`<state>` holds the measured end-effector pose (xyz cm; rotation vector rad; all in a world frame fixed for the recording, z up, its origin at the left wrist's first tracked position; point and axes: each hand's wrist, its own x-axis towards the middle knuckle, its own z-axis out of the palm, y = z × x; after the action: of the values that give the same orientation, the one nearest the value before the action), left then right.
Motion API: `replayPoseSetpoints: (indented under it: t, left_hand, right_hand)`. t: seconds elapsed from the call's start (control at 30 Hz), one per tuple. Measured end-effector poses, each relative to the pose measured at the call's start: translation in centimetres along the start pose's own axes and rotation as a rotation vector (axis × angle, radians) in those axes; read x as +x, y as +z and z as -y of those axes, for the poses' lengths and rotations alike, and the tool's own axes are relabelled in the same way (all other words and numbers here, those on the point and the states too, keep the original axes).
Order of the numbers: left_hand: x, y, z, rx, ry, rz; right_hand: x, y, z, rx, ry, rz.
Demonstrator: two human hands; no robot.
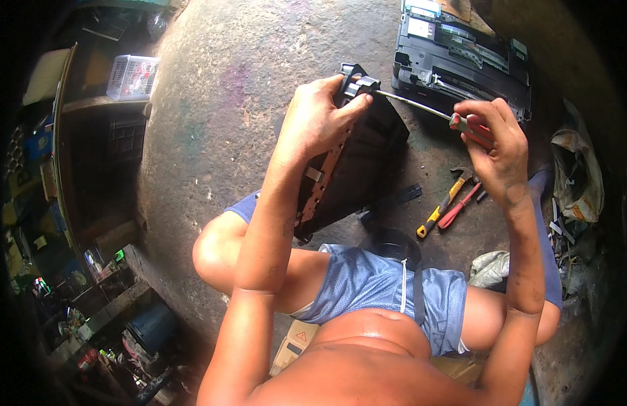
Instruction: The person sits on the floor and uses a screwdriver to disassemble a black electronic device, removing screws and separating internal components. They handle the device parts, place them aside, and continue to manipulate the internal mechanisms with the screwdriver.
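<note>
A black plastic machine part (367,152) with a copper-coloured strip along one side stands tilted on the floor in front of me. My left hand (318,116) is closed around its upper end, thumb against a small grey fitting (361,86). In my right hand (495,145) is a screwdriver with a red handle (477,132), gripped by the fingers. Its long thin metal shaft (415,103) points left, and the tip reaches the fitting beside my left thumb. Whether the tip sits in a screw is too small to tell.
A yellow-handled hammer (440,206) and a red-handled tool (460,206) lie right of the part, near a small black piece (398,198). A larger dark machine chassis (462,57) is at the far right. Cluttered shelves with a white basket (133,77) line the left.
</note>
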<state>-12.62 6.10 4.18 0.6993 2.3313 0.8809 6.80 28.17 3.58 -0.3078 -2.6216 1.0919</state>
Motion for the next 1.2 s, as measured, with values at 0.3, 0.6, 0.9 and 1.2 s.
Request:
replayPoseSetpoints:
  t: [0.3,0.6,0.9,1.2]
  left_hand:
    - [0.1,0.7,-0.3,0.078,0.055,-0.054]
    - [-0.2,1.3,-0.5,0.170,0.110,-0.123]
    - [-0.3,1.8,-0.6,0.134,0.152,-0.129]
    - [-0.7,1.6,-0.1,0.104,0.116,-0.142]
  right_hand:
    - [1.7,0.6,2.3,-0.427,0.049,0.267]
    - [0.6,2.8,3.5,-0.603,-0.148,-0.136]
    - [1.8,4.0,4.6,-0.650,-0.196,-0.094]
    - [2.7,5.6,4.8,-0.647,-0.059,-0.156]
